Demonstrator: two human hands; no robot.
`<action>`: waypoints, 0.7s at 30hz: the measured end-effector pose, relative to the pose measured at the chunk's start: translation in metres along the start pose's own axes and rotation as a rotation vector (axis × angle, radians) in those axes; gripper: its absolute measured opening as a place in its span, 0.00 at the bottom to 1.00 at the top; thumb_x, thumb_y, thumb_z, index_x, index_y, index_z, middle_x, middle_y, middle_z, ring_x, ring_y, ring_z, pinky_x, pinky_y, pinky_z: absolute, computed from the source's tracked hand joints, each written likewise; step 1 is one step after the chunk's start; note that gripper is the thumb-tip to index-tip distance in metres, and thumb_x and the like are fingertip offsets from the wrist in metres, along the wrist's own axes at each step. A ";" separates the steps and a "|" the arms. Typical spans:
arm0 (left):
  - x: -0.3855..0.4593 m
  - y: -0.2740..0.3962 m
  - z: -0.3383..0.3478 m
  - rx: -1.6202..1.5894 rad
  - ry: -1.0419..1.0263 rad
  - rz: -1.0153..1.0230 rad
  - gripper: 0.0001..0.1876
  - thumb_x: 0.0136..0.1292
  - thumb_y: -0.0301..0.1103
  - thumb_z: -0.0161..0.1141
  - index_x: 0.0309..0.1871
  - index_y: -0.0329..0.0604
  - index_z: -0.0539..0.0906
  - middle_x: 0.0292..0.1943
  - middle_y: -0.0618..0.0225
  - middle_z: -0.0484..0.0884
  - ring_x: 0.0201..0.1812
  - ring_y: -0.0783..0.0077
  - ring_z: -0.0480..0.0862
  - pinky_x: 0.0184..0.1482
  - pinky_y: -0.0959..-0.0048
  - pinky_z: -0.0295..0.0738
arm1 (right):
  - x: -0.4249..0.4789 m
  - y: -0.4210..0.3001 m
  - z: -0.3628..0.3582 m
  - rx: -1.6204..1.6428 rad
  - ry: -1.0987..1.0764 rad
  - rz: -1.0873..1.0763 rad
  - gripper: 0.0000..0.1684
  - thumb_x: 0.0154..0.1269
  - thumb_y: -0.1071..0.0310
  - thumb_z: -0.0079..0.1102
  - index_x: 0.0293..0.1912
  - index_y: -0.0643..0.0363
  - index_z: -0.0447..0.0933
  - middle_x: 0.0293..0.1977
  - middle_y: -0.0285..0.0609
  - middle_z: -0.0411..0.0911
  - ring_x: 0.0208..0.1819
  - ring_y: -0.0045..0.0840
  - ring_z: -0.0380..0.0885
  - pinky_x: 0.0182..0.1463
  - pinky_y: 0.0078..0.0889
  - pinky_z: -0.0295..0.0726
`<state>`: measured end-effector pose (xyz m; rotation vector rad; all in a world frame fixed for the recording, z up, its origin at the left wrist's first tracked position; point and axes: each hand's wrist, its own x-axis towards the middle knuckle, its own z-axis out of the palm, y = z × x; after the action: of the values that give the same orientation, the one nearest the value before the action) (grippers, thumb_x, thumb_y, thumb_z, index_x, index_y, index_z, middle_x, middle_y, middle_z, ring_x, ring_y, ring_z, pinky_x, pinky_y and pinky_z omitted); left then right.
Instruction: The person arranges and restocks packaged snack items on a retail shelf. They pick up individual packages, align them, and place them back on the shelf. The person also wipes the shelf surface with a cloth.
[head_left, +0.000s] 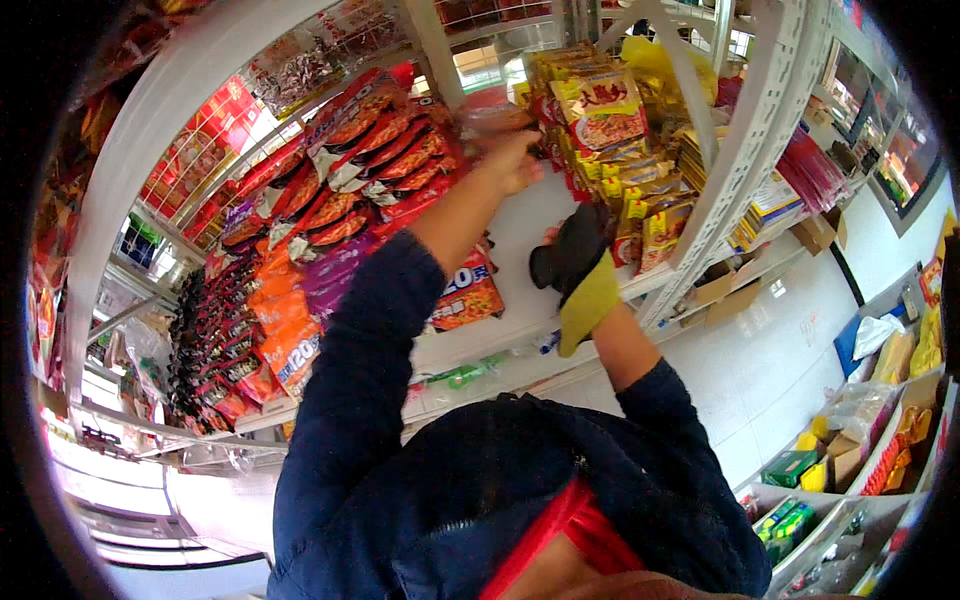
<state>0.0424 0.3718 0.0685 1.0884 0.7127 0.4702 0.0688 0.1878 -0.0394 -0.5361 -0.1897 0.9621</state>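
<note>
My left hand (517, 166) is bare and reaches over the white shelf board (523, 259) toward its back. A blurred reddish-brown packet (495, 120) is beside its fingers; whether they grip it I cannot tell. My right hand (576, 255), in a black glove with a yellow cuff, hovers low over the board, its fingers partly curled. Just right of it stands a row of yellow-brown food packets (630, 187), with a larger noodle packet (602, 109) facing out on top. Left of my arm lie stacked red noodle packets (360, 161). Another packet (469, 292) lies partly under my left forearm.
Purple packets (341, 274), orange packets (281, 307) and dark packets (214, 345) fill the shelf's left side. A white perforated post (750, 142) rises at the right. A wire grid (217, 142) backs the shelf. Lower right, bins hold boxed goods (791, 469).
</note>
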 end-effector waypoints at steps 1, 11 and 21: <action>0.022 -0.013 -0.005 -0.094 0.012 -0.009 0.20 0.54 0.43 0.64 0.50 0.51 0.76 0.44 0.68 0.73 0.43 0.64 0.73 0.44 0.60 0.74 | -0.001 0.006 -0.007 -0.249 -0.074 -0.086 0.17 0.70 0.51 0.46 0.38 0.56 0.67 0.30 0.41 0.71 0.32 0.30 0.73 0.38 0.34 0.76; 0.165 -0.094 -0.092 -0.409 0.149 0.518 0.34 0.62 0.62 0.49 0.64 0.48 0.68 0.61 0.63 0.71 0.60 0.61 0.71 0.56 0.52 0.70 | -0.031 0.008 -0.011 0.128 -0.126 0.153 0.22 0.69 0.45 0.47 0.39 0.56 0.67 0.30 0.39 0.70 0.34 0.28 0.71 0.40 0.29 0.74; 0.223 -0.074 -0.132 -0.493 0.228 0.568 0.34 0.62 0.63 0.48 0.62 0.45 0.71 0.58 0.61 0.74 0.54 0.56 0.77 0.56 0.56 0.73 | -0.031 -0.004 -0.006 0.305 0.023 0.267 0.25 0.70 0.42 0.43 0.40 0.56 0.68 0.32 0.41 0.72 0.35 0.29 0.73 0.43 0.30 0.75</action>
<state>0.1010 0.5737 -0.1008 0.7590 0.4351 1.2044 0.0564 0.1584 -0.0394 -0.2948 0.0520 1.2187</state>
